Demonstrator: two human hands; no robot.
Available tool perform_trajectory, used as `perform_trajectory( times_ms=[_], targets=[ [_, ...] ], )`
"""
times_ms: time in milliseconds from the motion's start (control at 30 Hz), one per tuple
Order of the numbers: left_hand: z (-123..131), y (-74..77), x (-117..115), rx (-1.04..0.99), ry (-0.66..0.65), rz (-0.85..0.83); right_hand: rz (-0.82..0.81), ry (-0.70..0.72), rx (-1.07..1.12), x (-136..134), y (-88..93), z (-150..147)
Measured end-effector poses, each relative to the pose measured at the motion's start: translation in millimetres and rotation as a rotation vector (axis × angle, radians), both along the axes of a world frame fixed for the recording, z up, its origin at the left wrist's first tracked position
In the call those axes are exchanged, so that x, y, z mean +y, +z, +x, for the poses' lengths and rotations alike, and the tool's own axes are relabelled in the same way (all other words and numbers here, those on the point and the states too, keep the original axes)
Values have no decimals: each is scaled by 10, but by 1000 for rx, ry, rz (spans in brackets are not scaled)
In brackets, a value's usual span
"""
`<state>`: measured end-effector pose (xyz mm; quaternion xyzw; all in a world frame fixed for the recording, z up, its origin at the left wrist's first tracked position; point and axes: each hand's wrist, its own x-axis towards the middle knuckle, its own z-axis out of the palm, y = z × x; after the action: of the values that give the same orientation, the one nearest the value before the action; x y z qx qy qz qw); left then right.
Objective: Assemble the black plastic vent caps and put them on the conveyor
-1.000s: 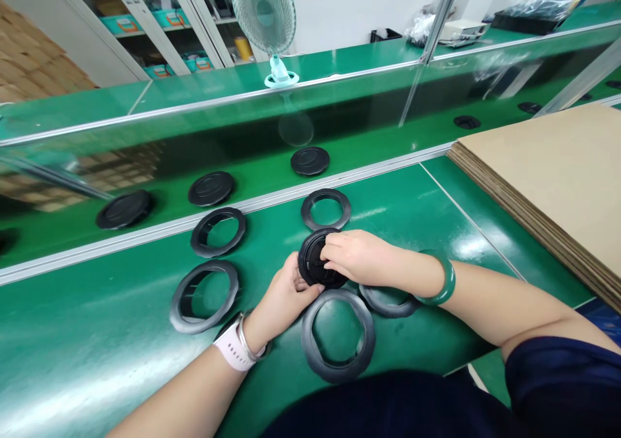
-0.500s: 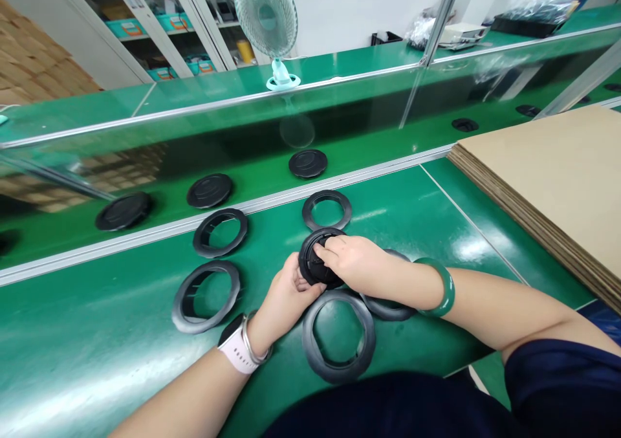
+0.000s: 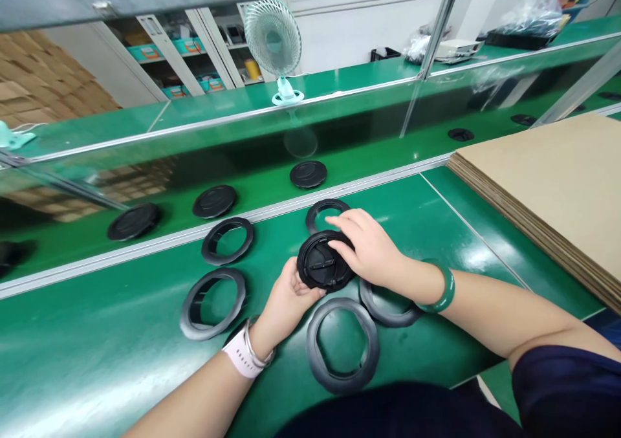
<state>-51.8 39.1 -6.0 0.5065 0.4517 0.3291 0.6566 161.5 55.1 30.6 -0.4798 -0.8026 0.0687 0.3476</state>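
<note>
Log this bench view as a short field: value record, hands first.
Left hand: grips the black disc at its lower left edge
Right hand: at the disc's right side, thumb over its face
Loose rings: five, black, around the hands on the green bench
Beyond metal rail: several dark discs on a green strip
Right side: cardboard stack
Back: pale green fan
</note>
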Motion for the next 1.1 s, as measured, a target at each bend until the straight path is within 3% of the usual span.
perform_trajectory(
  times_ms=[167,367,767,833,967,1100],
  targets=[
    [-18,5,-14,-1,-41,27,-420,2,184,61,-99,4],
    [-48,34,-42,45,-142,86,-425,-24,236,28,-114,-84],
    [-49,29,-68,212,-74,207,-412,-27,329,-4,-105,-124],
    [-53,12,-52,234,-42,225,-482,-7,351,-7,-92,-115],
    [-69,-19,-19,236,11,238,-743,176,433,4,-55,-75],
    [-77,-20,-11,243,-1,235,-759,172,393,14,-31,-57]
  ],
)
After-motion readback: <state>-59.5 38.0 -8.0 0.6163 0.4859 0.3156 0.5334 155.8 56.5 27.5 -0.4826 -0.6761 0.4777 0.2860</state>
